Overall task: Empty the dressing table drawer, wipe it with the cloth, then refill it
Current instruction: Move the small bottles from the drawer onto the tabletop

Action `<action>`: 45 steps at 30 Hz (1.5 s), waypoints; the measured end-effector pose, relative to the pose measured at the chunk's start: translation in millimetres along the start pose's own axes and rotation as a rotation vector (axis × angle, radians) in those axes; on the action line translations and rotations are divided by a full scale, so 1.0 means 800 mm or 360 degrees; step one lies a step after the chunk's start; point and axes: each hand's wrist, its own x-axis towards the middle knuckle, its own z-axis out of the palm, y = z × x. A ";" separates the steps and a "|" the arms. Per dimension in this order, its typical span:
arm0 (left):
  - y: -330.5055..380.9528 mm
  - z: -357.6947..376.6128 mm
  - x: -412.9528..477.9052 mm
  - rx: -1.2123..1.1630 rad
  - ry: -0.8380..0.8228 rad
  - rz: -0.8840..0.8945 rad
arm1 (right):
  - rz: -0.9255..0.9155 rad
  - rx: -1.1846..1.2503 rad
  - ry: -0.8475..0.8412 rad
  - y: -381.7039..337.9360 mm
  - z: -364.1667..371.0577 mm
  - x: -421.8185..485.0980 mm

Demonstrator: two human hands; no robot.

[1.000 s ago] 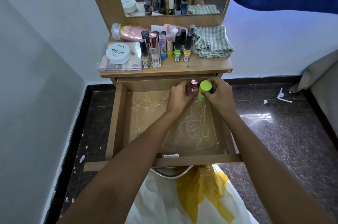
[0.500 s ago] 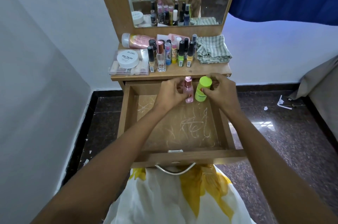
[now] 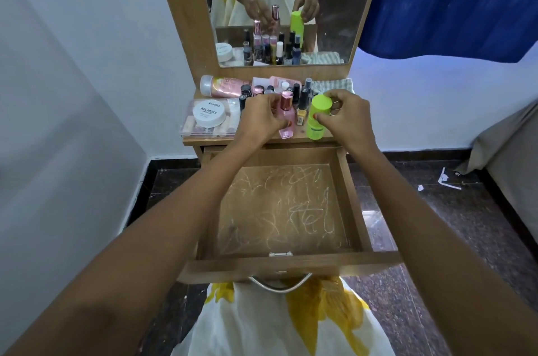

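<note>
You're holding two bottles at the front edge of the desk [image 3: 203,138]. Your left hand [image 3: 262,118] is pinching the pink perfume bottle [image 3: 286,122], grip closed around its body, bottle upright. Can't tell if its base is touching the desk. Your right hand [image 3: 346,117] is gripping the green bottle [image 3: 317,120], thumb on the front, fingers curling behind near the cap. A yellow polish bottle [image 3: 302,118] is standing between the two, just behind them. The drawer [image 3: 291,267] is sitting pulled out at 6 o'clock from your hands, showing bare wood with pale scribbles. The striped cloth [image 3: 334,84] is lying at 12 o'clock from your right hand, at the desk's back, partly hidden. Nail polish bottles [image 3: 296,90] are crowding at 12 o'clock from the pink bottle. A white jar [image 3: 210,113] is resting on a clear box [image 3: 189,128] at 9 o'clock from your left hand.
</note>
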 end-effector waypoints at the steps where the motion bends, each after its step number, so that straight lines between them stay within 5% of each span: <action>1: 0.000 0.000 0.003 0.0012 0.0006 -0.0007 | -0.0001 -0.0005 0.0003 -0.001 0.002 0.004; 45: -0.002 0.015 -0.014 0.0152 0.0281 -0.0175 | 0.0084 0.0005 0.0101 0.027 0.020 0.019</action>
